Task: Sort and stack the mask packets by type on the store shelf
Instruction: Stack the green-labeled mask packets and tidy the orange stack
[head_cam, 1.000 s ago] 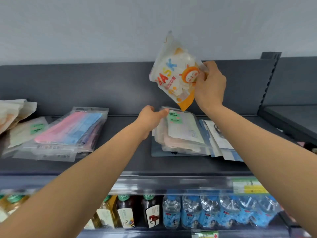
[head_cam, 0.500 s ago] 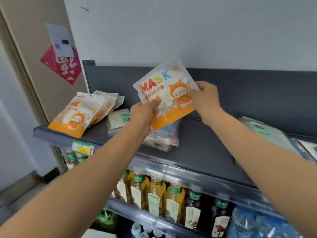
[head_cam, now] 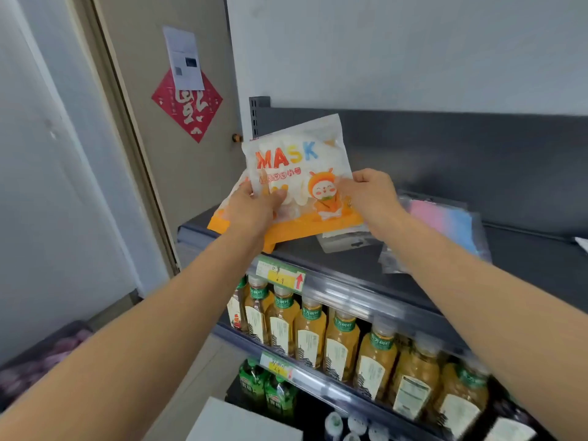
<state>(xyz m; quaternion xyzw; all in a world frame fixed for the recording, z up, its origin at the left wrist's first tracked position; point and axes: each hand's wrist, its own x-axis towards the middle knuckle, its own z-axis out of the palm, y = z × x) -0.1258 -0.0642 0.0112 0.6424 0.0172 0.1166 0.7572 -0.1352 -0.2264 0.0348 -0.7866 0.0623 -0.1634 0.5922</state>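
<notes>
A white and orange packet (head_cam: 297, 163) printed "MASK" with a cartoon figure is held tilted over the left end of the dark shelf (head_cam: 525, 265). My left hand (head_cam: 254, 208) grips its lower left edge, thumb on the front. My right hand (head_cam: 370, 195) pinches its right edge. Under it lies a stack of like orange packets (head_cam: 222, 221), mostly hidden. To the right sit clear packets of pink and blue masks (head_cam: 445, 221) and a flat clear packet (head_cam: 346, 241).
The shelf's front rail carries a yellow price tag (head_cam: 281, 276). Below stand rows of amber tea bottles (head_cam: 311, 338) and green bottles (head_cam: 270, 389). A beige door (head_cam: 152, 160) with a red paper ornament (head_cam: 187, 106) is at the left.
The view has swung left along the shelf. The packet went from my right hand alone to both hands and now sits lower, over the stack of orange packets at the shelf's left end.
</notes>
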